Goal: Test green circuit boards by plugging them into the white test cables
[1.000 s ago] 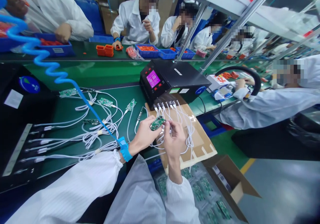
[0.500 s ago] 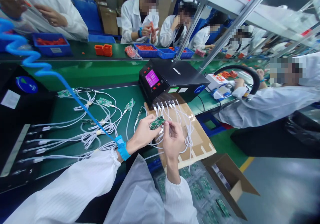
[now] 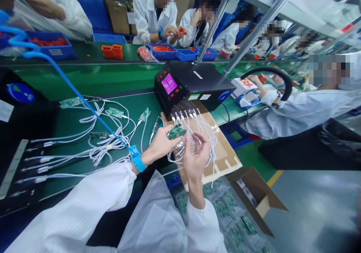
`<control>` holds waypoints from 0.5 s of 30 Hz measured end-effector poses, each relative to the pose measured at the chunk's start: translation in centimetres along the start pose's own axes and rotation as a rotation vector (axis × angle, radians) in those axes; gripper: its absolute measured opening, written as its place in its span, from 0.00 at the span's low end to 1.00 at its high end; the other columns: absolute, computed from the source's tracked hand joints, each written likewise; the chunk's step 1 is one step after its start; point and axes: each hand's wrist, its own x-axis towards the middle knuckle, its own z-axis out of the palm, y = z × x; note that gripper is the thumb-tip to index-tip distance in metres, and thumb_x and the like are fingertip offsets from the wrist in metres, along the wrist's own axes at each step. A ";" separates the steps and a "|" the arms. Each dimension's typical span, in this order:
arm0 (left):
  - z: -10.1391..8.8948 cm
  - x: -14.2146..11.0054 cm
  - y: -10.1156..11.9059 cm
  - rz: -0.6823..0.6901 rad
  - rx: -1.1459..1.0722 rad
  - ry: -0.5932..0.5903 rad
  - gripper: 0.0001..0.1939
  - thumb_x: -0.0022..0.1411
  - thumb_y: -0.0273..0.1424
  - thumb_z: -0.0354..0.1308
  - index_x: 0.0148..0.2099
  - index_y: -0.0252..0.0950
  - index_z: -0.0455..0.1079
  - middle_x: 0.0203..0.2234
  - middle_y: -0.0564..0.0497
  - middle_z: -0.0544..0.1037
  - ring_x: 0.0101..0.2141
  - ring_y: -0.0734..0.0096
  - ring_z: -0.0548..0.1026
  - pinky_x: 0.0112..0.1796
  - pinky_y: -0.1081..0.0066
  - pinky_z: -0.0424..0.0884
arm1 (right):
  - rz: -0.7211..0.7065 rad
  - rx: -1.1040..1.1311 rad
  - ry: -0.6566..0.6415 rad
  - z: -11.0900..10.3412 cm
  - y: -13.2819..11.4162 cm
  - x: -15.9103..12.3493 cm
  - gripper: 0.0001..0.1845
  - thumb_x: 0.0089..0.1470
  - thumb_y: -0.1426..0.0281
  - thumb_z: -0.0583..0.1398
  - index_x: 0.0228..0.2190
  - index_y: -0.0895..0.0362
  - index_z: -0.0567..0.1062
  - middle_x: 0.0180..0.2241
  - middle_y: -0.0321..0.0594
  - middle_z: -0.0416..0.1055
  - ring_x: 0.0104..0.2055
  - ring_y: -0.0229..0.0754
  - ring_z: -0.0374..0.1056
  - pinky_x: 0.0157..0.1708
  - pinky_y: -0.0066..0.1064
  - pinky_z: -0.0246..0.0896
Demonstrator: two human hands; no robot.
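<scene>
One green board (image 3: 176,131) is at the centre of the frame, held in the left hand (image 3: 159,144), its thumb and fingers closed on the edge. Just to the right, the right hand (image 3: 196,159) is raised with fingers bent and a narrow gap between thumb and forefinger; whether it touches the board cannot be told.

A blue wristband (image 3: 138,162) circles the left wrist, its coiled cord (image 3: 60,72) running to the upper left. Behind the hands stands a black tester (image 3: 200,81) with a pink screen; white cables (image 3: 213,149) hang from it over a sheet of cardboard (image 3: 229,151). In the left half, more boards (image 3: 115,112) and bundled leads (image 3: 98,156) lie on the green tabletop (image 3: 138,100).

At lower right are bagged boards (image 3: 225,208) and an open carton (image 3: 261,192). Along the top, co-workers in white coats (image 3: 142,16) sit behind blue bins (image 3: 184,55).
</scene>
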 end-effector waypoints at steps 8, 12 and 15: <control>0.7 0.4 0.4 -0.118 -0.109 0.138 0.09 0.57 0.33 0.67 0.38 0.33 0.78 0.31 0.50 0.82 0.31 0.68 0.76 0.36 0.68 0.72 | -0.196 -0.440 -0.095 0.1 -0.6 -5.2 0.05 0.62 0.65 0.66 0.35 0.54 0.80 0.52 0.50 0.59 0.65 0.60 0.54 0.63 0.63 0.55; 0.8 0.3 0.6 -0.094 -0.105 0.160 0.08 0.56 0.32 0.67 0.36 0.33 0.76 0.29 0.53 0.80 0.29 0.71 0.74 0.34 0.70 0.69 | -0.198 -0.441 -0.087 0.9 -0.2 -5.0 0.05 0.63 0.68 0.64 0.34 0.55 0.80 0.52 0.50 0.58 0.65 0.59 0.55 0.64 0.63 0.53; 0.7 0.4 0.8 -0.080 -0.087 0.171 0.08 0.56 0.33 0.67 0.34 0.33 0.75 0.27 0.53 0.79 0.28 0.71 0.73 0.33 0.71 0.68 | -0.203 -0.450 -0.059 1.1 0.1 -4.4 0.07 0.63 0.69 0.64 0.32 0.56 0.80 0.51 0.49 0.58 0.62 0.57 0.57 0.63 0.61 0.54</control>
